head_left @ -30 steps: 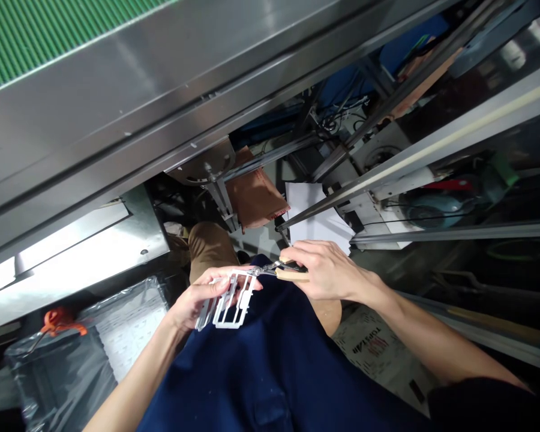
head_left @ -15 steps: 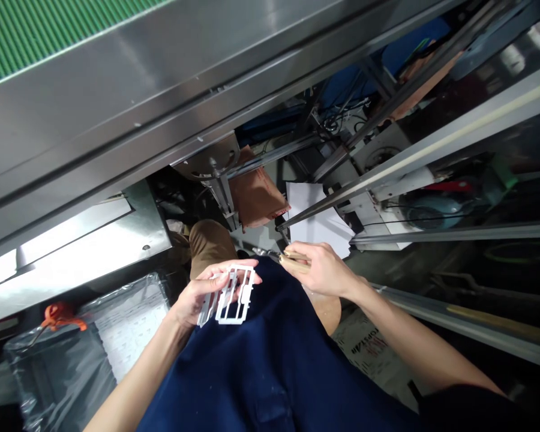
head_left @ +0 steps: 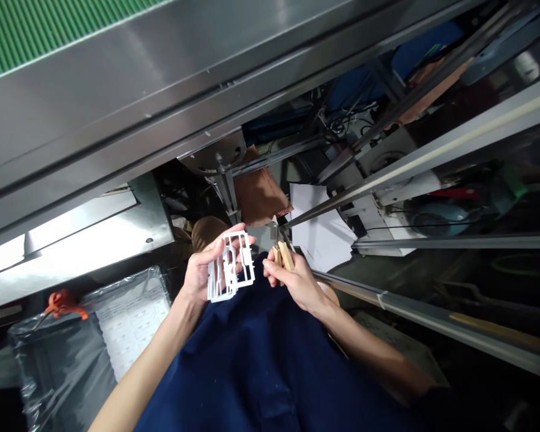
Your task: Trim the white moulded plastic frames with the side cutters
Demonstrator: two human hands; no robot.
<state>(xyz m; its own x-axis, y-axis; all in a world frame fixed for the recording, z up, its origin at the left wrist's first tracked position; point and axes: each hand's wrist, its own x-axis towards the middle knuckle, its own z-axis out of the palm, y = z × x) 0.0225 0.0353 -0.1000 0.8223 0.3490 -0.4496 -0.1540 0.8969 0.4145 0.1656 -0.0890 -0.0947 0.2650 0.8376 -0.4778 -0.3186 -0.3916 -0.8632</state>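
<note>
My left hand (head_left: 202, 269) is closed on white plastic frames (head_left: 231, 264), thin open lattice pieces that overlap one another, held up above my lap. Just right of them, my right hand (head_left: 294, 279) grips a pair of pliers (head_left: 283, 255) with pale tan handles. Their metal jaws point up and away from me, apart from the frames. How far the jaws are spread is too small to tell. Behind both hands lies my dark blue apron (head_left: 252, 354).
A metal conveyor edge (head_left: 171, 78) with a green ribbed belt (head_left: 49, 30) spans the top. To the left are a steel surface (head_left: 135, 231), a plastic-lined box (head_left: 126, 324) and orange-handled pliers (head_left: 63, 304). Ahead are a brown paper bag (head_left: 261, 195), white sheets (head_left: 319, 228) and metal rails (head_left: 432, 159).
My left hand has raised the white frames and turned them slightly. My right hand has turned the pliers from pointing left to pointing upward, and their jaws have left the frames' side.
</note>
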